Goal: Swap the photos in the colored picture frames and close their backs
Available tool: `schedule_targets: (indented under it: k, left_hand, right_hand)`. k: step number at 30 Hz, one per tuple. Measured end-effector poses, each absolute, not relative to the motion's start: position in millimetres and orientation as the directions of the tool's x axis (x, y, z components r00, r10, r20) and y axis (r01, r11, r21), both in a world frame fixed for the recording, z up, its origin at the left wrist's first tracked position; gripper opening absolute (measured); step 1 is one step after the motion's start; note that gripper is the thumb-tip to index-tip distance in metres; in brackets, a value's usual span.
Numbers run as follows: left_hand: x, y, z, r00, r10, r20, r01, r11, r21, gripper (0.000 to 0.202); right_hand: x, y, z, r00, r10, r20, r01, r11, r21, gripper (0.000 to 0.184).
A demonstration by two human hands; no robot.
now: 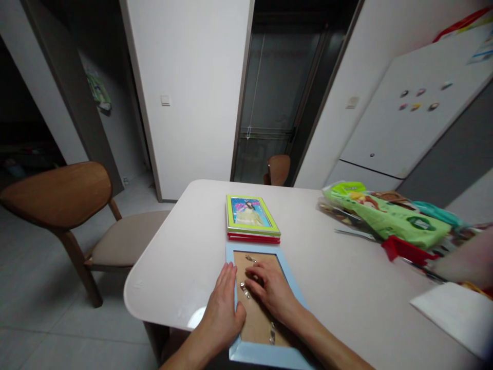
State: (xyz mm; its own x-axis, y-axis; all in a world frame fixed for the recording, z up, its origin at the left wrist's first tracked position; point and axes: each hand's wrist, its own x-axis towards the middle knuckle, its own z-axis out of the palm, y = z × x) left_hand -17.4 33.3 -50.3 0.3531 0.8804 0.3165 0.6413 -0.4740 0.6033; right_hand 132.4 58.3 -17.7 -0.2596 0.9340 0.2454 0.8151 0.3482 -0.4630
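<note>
A light blue picture frame (289, 275) lies face down at the near edge of the table, its brown backing board (257, 326) showing. My left hand (224, 308) rests along the frame's left side, fingers stretched out together and thumb over the board. Above the board, my right hand (272, 289) is curled, thumb and fingertips drawn in; whatever they hold, if anything, is too small to make out. Small silver metal fittings sit on the board: one near the top (250, 258), a hinged-looking one (245, 290) beside my right thumb, and another near the bottom (272, 334).
Just beyond lies a stack of frames, the top one lime green (274, 221) with a picture, red edges below. Rightward on the white table (185, 257) are a green package (404, 216), scissors-like metal blades (356, 234), a red item (408, 250) and white paper (456, 313). A wooden chair (61, 195) stands left.
</note>
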Motion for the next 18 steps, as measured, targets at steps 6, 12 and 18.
schedule_targets:
  k: [6, 12, 18]
  left_hand:
    - [-17.7, 45.5, -49.7, 0.332, 0.886, 0.325, 0.606, -0.464, 0.646, 0.064]
    - [-19.1, 53.6, -50.2, 0.306, 0.896, 0.321, 0.597, -0.443, 0.668, 0.064]
    - [-19.8, 53.0, -47.4, 0.302, 0.907, 0.294, 0.597, -0.421, 0.683, 0.063]
  right_hand:
    - [154.4, 65.2, 8.7, -0.351, 0.924, 0.150, 0.787, 0.378, -0.487, 0.026]
    - [166.3, 25.9, 14.7, -0.543, 0.838, -0.051, 0.710, 0.426, -0.560, 0.027]
    - [162.0, 22.2, -4.0, -0.405, 0.912, 0.064, 0.737, 0.366, -0.568, 0.025]
